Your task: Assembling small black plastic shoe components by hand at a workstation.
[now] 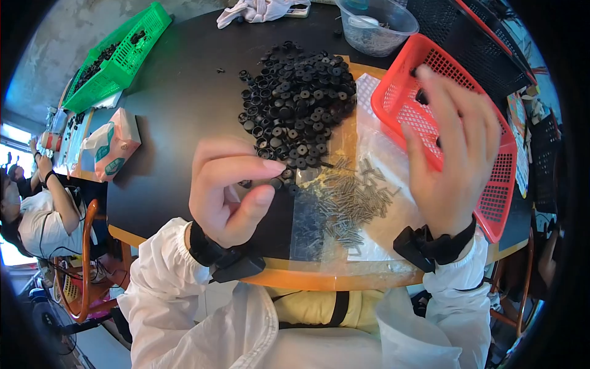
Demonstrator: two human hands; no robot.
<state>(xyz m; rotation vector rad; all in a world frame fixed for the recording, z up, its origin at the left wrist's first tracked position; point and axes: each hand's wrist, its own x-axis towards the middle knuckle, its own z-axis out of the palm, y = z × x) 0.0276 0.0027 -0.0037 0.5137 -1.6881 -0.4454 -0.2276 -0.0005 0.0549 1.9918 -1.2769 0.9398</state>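
1. A dark table (pixel 178 74) with a pale wooden edge fills the room's middle; a person (pixel 52 215) sits far left of the pile, beyond the table.
2. The pile (pixel 295 104) of small, round black caps lies on the table.
3. The left hand (pixel 224 190) is at the pile's near left side, fingers curled, thumb and forefinger tips slightly apart; I cannot tell whether it grips a cap.
4. The right hand (pixel 458 147) is right of the pile, above the red basket (pixel 501 178), its fingers spread and loosely bent; a few caps show in the basket.
5. Pins (pixel 356 203), thin and metallic, lie just nearer than the pile, partly on clear plastic.
6. Left of the pile stands a tissue box (pixel 126 144); farther off to the left, a green basket (pixel 132 64) holds black pieces.
7. Beyond the pile, to the right, sits a clear tub (pixel 375 37).
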